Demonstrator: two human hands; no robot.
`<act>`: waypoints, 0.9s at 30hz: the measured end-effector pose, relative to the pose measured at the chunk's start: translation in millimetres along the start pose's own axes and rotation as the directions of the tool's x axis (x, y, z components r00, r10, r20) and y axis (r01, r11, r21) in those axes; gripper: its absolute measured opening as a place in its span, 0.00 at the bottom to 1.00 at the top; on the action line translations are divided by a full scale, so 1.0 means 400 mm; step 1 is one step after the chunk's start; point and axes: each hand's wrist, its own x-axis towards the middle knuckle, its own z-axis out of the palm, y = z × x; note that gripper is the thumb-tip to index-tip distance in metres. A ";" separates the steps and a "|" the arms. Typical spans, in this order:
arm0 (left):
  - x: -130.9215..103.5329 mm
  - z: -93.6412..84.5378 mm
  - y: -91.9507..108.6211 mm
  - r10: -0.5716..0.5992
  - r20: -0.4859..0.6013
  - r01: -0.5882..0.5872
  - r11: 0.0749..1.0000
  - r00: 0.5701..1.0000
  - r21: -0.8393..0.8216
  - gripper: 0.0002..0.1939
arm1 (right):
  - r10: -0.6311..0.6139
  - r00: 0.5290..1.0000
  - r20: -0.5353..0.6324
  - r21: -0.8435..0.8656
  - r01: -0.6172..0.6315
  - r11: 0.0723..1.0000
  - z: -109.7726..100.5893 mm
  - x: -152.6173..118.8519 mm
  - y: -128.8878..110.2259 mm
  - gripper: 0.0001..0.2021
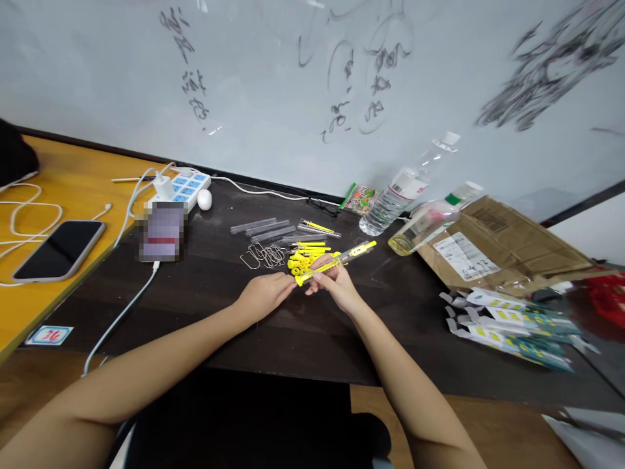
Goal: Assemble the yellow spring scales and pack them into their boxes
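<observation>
Clear-and-yellow tube [338, 262], one, being held slantwise above a dark table [195, 306] in the right hand [336, 284].
Right hand: closed, the tube being gripped between thumb and fingers, its middle partly being covered by them. Left hand [266, 296]: being held at the tube's yellow lower end, fingertips being hidden; whether they are closed on anything cannot be told. Yellow parts [299, 262], a heap, partly being screened by tube and right hand, count unclear. Metal hooks [266, 255], tangled, being kept left of the heap. Clear strips [267, 229], several, being laid out behind the hooks. Phone [163, 232], its screen being obscured by pixelation. Red item [605, 296], being cut off at the right edge, blurred.
</observation>
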 end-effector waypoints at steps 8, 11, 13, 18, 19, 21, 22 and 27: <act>-0.006 -0.011 0.003 0.060 -0.012 -0.058 0.992 0.998 0.115 0.20 | 0.023 1.000 0.001 -0.005 -0.023 1.000 0.006 -0.002 0.006 0.13; -0.010 -0.010 0.006 0.076 -0.017 -0.073 0.990 0.997 0.121 0.20 | 0.030 1.000 0.008 0.039 -0.031 0.999 0.010 -0.001 0.022 0.14; -0.011 -0.010 0.008 0.076 -0.017 -0.074 0.991 0.997 0.114 0.20 | 0.033 0.999 0.008 0.074 -0.033 0.997 0.016 -0.002 0.033 0.14; -0.014 -0.013 0.013 0.072 -0.021 -0.069 0.990 0.997 0.120 0.20 | 0.028 1.000 -0.003 0.108 -0.027 0.994 0.029 -0.006 0.050 0.14; -0.014 -0.013 0.013 0.076 -0.021 -0.073 0.989 0.997 0.126 0.20 | 0.025 1.000 -0.004 0.109 -0.024 0.994 0.030 -0.006 0.051 0.14; -0.014 -0.012 0.012 0.084 -0.017 -0.081 0.987 0.996 0.138 0.20 | 0.020 1.000 -0.012 0.115 -0.019 0.993 0.033 -0.006 0.055 0.14; -0.014 -0.011 0.011 0.086 -0.015 -0.083 0.986 0.996 0.142 0.20 | 0.019 1.000 -0.015 0.119 -0.017 0.993 0.035 -0.006 0.056 0.14; -0.014 -0.006 0.009 0.088 0.003 -0.087 0.977 0.996 0.195 0.18 | 0.025 0.999 -0.028 0.152 -0.021 0.988 0.047 -0.006 0.059 0.15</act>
